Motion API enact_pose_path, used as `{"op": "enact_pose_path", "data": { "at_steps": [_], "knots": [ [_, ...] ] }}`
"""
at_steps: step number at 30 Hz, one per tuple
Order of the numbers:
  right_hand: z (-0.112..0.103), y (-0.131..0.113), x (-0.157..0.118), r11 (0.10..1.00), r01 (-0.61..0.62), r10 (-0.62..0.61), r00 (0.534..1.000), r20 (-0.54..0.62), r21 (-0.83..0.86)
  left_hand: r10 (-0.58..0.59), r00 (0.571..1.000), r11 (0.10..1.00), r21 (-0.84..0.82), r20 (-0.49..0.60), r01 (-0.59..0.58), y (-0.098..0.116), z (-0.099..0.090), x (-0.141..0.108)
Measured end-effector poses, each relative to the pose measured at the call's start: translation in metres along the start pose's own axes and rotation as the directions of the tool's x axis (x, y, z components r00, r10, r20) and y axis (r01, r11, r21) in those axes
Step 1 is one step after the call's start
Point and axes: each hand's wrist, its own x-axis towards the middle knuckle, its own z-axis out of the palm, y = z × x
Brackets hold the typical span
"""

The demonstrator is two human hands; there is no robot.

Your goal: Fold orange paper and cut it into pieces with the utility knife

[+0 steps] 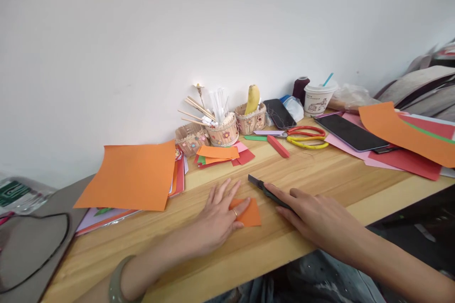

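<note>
A small orange paper piece (253, 213) lies on the wooden table (284, 246) near its front edge. My left hand (220, 215) rests flat over its left part, fingers spread, with a ring on one finger. To the right of the paper, my right hand (307, 210) is closed round a dark utility knife (265, 188), whose tip points up and left, away from me. Blade and paper are apart. The lower part of the knife is hidden under my fingers.
Orange sheets (131, 175) lie stacked at left, more coloured paper (412, 137) at right. Scissors (307, 137), paper strips (218, 153), small baskets (223, 133), phones (350, 131) and a lidded cup (318, 98) stand or lie toward the wall.
</note>
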Motion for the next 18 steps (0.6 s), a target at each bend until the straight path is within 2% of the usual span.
{"op": "enact_pose_path", "data": {
  "at_steps": [3,5,8,11,13,15,18],
  "knots": [
    [0.002,0.007,-0.008,0.999,-0.017,0.017,1.0,-0.002,0.038,0.115,0.987,0.993,0.036,-0.109,-0.112,-0.016,-0.012,0.002],
    [0.004,0.011,-0.015,0.997,-0.01,0.012,0.999,-0.031,0.082,0.139,0.971,0.99,0.012,-0.195,-0.139,-0.025,-0.015,0.005],
    [0.009,0.012,-0.024,0.989,0.027,-0.012,0.994,-0.105,0.149,0.043,0.95,0.995,-0.068,-0.31,-0.067,-0.028,-0.014,0.007],
    [0.012,0.009,-0.031,0.988,0.063,-0.038,0.985,-0.169,0.144,-0.135,0.918,0.99,-0.086,-0.373,0.111,-0.015,-0.009,0.001],
    [0.012,0.006,-0.034,0.989,0.077,-0.05,0.976,-0.212,0.125,-0.254,0.908,0.967,-0.062,-0.333,0.247,-0.003,-0.006,-0.004],
    [0.011,0.003,-0.036,0.988,0.094,-0.064,0.969,-0.238,0.12,-0.304,0.923,0.951,-0.013,-0.235,0.31,0.005,-0.004,-0.008],
    [0.008,-0.003,-0.038,0.988,0.09,-0.054,0.964,-0.261,0.127,-0.212,0.97,0.976,0.028,-0.115,0.217,0.003,-0.005,-0.008]
  ]
}}
